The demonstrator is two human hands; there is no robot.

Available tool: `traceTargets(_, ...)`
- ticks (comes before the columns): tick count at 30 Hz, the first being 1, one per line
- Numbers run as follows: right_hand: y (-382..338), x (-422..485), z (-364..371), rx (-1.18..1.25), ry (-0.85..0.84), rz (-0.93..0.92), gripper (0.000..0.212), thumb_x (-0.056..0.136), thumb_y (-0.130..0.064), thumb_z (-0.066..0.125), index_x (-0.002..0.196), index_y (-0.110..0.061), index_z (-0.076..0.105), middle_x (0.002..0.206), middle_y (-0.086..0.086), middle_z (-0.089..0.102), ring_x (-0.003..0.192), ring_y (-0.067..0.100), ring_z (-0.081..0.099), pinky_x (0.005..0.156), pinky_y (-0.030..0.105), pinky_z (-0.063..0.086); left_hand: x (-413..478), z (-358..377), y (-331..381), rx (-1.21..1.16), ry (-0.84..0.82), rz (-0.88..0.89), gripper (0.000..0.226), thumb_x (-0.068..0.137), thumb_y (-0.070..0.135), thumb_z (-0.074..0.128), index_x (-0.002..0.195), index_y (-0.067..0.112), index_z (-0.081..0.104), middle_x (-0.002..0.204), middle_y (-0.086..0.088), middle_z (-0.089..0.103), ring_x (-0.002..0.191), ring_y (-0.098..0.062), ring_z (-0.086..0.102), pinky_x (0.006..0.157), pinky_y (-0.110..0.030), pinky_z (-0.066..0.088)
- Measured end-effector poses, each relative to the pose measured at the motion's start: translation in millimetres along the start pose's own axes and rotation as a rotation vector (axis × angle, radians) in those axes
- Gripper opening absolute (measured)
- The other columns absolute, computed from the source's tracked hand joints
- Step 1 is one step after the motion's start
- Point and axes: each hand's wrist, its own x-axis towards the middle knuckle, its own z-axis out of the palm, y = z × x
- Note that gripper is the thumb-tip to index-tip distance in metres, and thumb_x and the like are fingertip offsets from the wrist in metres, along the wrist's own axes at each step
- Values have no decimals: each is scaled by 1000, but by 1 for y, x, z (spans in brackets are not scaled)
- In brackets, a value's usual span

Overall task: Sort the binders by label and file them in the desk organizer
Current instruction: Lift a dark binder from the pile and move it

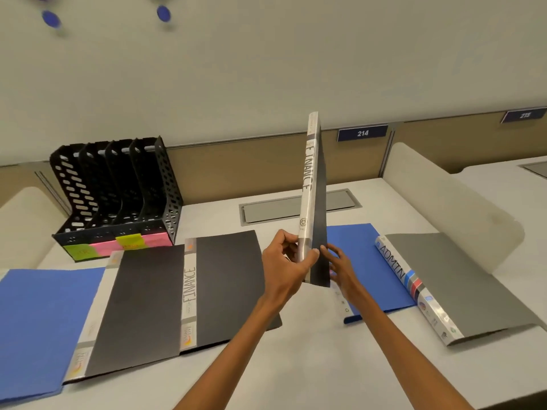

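While both hands (310,261) grip one upright FINANCE binder (313,202) | five binders flat | one organizer (118,190)

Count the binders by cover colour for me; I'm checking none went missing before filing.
Black plastic binders: 3 (held upright, two flat)
Blue plastic binders: 2
Grey plastic binder: 1
Total: 6
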Motion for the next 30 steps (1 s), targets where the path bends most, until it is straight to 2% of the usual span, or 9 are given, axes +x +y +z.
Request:
traceTargets(4, 3, -2, 15, 6, 1, -34, 51, 95, -31, 58, 141, -14, 44, 141, 15, 50, 128, 36, 50, 104, 52, 45, -5, -3, 5, -3, 50, -3, 35, 72, 42, 79, 85, 21, 54, 69, 11, 54, 60, -6, 54, 55, -14, 48)
traceTargets(9, -2, -2, 30, -17, 31, -37, 59, 91, -36, 62, 143, -14, 43, 139, 13, 53, 125, 36, 52, 105, 55, 44, -2, -17, 10, 13, 107, -37, 31, 73, 35, 81, 81, 24, 53, 63, 10, 54, 56, -7, 50, 54, -16, 46)
traceTargets(12, -4, -3, 37, -33, 22, -35, 65, 88, -39, 64, 144, -14, 42, 139, 13, 52, 126, 37, 52, 105, 55, 44, -2, -27, 10, 19, 116, -49, 32, 73, 32, 83, 82, 22, 54, 64, 2, 56, 55, -8, 49, 54, -23, 47)
traceTargets(15, -2, -4, 43, -42, 15, -27, 65, 88, -40, 64, 144, -15, 41, 140, 13, 52, 127, 37, 51, 105, 55, 44, -4, -33, 10, 43, 123, -49, 33, 74, 33, 83, 83, 21, 54, 65, 2, 57, 55, -9, 50, 54, -21, 48)
traceTargets(17, 1, -5, 47, -47, 17, -23, 64, 89, -40, 63, 144, -15, 42, 139, 13, 53, 126, 37, 52, 104, 54, 45, -6, -37, 11, 69, 136, -40, 32, 73, 38, 81, 84, 22, 56, 69, 7, 59, 60, -8, 55, 56, -18, 50)
traceTargets(19, 3, -6, 50, -58, 19, -17, 63, 89, -40, 63, 143, -15, 43, 139, 13, 54, 125, 37, 52, 102, 52, 46, -8, -41, 11, 103, 150, -24, 35, 72, 42, 80, 92, 22, 60, 84, 11, 64, 73, -5, 61, 60, -16, 53)
traceTargets(22, 6, -7, 55, -69, 18, -3, 66, 88, -41, 65, 145, -16, 41, 141, 11, 52, 126, 36, 51, 101, 49, 46, -7, -52, 6, 94, 146, -68, 43, 73, 33, 83, 105, 13, 63, 110, 4, 63, 95, -11, 63, 69, -18, 58)
traceTargets(24, 8, -7, 57, -76, 31, -10, 70, 87, -40, 68, 146, -16, 40, 142, 10, 52, 127, 35, 51, 102, 48, 46, -4, -67, 0, 72, 142, -156, 39, 75, 27, 84, 106, 13, 64, 108, 4, 67, 94, -16, 67, 72, -19, 58)
traceTargets(30, 8, -5, 73, -170, 69, -79, 76, 80, -40, 76, 143, -17, 41, 140, 6, 53, 125, 30, 54, 101, 42, 48, -4, -121, -28, 80, 138, -379, 31, 74, 22, 83, 98, 21, 64, 102, 8, 69, 91, -12, 70, 74, -22, 58)
